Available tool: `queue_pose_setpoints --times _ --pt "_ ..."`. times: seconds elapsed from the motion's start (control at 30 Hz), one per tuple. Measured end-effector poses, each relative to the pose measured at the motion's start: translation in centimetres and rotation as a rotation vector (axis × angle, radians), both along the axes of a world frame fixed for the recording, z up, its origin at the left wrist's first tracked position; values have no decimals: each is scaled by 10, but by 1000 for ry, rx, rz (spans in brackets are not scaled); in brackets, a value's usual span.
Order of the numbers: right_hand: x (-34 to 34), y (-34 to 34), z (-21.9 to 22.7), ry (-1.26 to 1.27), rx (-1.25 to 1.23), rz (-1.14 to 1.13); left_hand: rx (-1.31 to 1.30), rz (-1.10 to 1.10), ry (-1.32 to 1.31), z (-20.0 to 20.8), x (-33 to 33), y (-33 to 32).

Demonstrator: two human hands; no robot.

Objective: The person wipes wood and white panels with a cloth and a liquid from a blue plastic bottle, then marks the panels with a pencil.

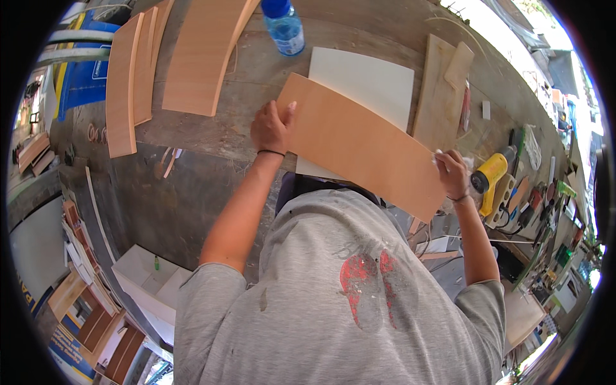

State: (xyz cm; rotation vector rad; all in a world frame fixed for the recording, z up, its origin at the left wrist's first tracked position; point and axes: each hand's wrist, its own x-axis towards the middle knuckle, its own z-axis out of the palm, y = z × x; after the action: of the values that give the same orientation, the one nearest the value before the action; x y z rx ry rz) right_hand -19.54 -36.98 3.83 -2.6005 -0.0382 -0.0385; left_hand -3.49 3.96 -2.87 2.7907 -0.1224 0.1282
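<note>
My left hand (271, 127) grips the wooden board (359, 144) at its far-left end, my right hand (453, 173) its near-right end; its long axis slants between them, over the white panel (366, 77).

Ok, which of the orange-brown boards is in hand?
The board overlapping the white panel: the left hand holds one end, the right hand the other. The others, at upper left, have no hand on them.

A woodworking shop, clearly: tan rectangular wooden boards (199, 58) far left, a yellow-and-black handheld power tool (493, 172) right.
</note>
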Motion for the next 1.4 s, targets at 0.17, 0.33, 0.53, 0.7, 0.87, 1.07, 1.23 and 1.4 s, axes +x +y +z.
queue_pose_setpoints --times 0.17,0.33,0.53,0.7,0.87,1.07,1.23,1.4 --pt "100 98 -11 -59 25 209 -125 43 47 11 -3 -6" --pt "204 196 -30 -5 102 326 -187 33 197 17 0 -5" --pt "217 203 -8 301 11 211 -132 0 349 27 9 1" --pt "222 198 -12 328 76 232 -152 -6 373 24 9 2" --pt "260 247 -22 191 114 253 -196 -22 301 20 8 4" --pt "221 204 -12 292 137 203 -188 4 274 16 4 0" --pt "257 244 -25 192 196 219 -157 -26 266 19 6 1" --pt "236 212 -20 323 84 193 -127 4 250 15 4 0"
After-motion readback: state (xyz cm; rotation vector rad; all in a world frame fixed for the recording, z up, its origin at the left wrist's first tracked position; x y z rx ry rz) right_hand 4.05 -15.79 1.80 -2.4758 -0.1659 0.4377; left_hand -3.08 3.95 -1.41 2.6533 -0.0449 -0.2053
